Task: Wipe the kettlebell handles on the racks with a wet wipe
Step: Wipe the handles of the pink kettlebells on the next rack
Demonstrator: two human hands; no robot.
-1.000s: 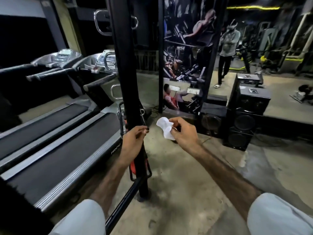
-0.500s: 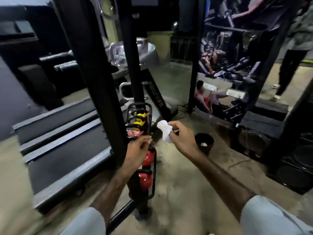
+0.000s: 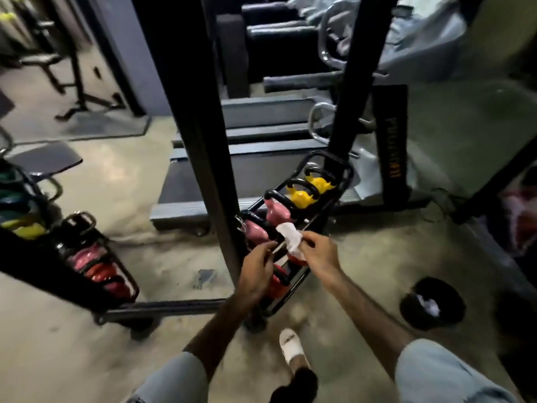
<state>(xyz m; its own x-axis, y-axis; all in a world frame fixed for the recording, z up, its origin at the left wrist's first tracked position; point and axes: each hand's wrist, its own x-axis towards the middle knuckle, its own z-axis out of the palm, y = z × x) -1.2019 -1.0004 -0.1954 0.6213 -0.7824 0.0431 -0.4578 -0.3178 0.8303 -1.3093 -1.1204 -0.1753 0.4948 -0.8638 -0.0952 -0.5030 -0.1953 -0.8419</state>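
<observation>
Wet wipe point(image 3: 288, 237), white and crumpled, pinched in right hand point(image 3: 319, 255).

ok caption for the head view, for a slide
Right hand holds a white wet wipe over the kettlebell rack; left hand alongside, black bin nearby.

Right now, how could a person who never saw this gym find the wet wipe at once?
Find the thick black post in the middle; beside its base a slanted rack holds yellow, pink and red kettlebells. Above its lower part the right hand pinches the wet wipe. It is the only white, crumpled thing there, beside a pink kettlebell.
</observation>
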